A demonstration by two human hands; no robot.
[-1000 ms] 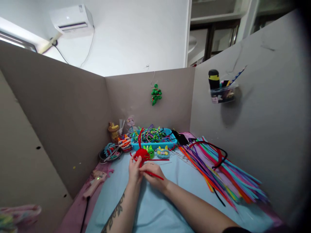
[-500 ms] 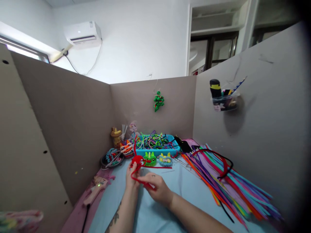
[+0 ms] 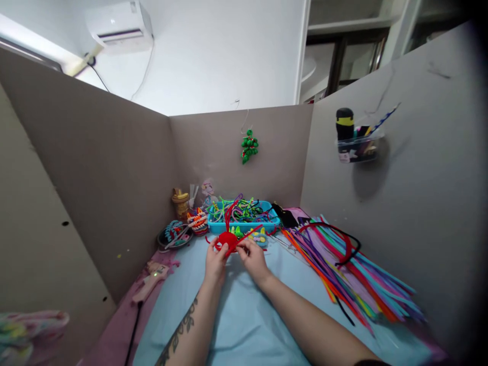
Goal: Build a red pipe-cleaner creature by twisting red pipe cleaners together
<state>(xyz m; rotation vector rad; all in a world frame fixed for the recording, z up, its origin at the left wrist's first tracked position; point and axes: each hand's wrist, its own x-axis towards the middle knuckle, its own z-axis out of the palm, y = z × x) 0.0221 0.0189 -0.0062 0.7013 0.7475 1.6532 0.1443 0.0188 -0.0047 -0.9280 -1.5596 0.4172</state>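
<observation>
A coiled red pipe-cleaner piece (image 3: pixel 227 240) with loose ends sticking up and out sits between my hands above the blue cloth. My left hand (image 3: pixel 216 259) is closed on its left and lower edge. At its right side, my right hand (image 3: pixel 251 255) pinches a red pipe cleaner (image 3: pixel 250 233) that slants up to the right; the exact fingertip hold is too small to make out. Just behind are a green pipe-cleaner animal (image 3: pixel 237 233) and a blue and yellow one (image 3: pixel 259 237), both partly hidden.
A blue tray (image 3: pixel 244 227) of pipe-cleaner scraps stands at the back. Loose coloured pipe cleaners (image 3: pixel 343 269) lie right. To the left are a dark bowl (image 3: pixel 175 235), an orange and white figure (image 3: pixel 197 221) and a pink glue gun (image 3: pixel 150 283) with its cord. Grey partitions (image 3: pixel 236 178) enclose the table.
My right hand has moved up and beside the coil, where it was drawing a strand lower down. The red piece has turned and shifted slightly right; the camera view has tilted down.
</observation>
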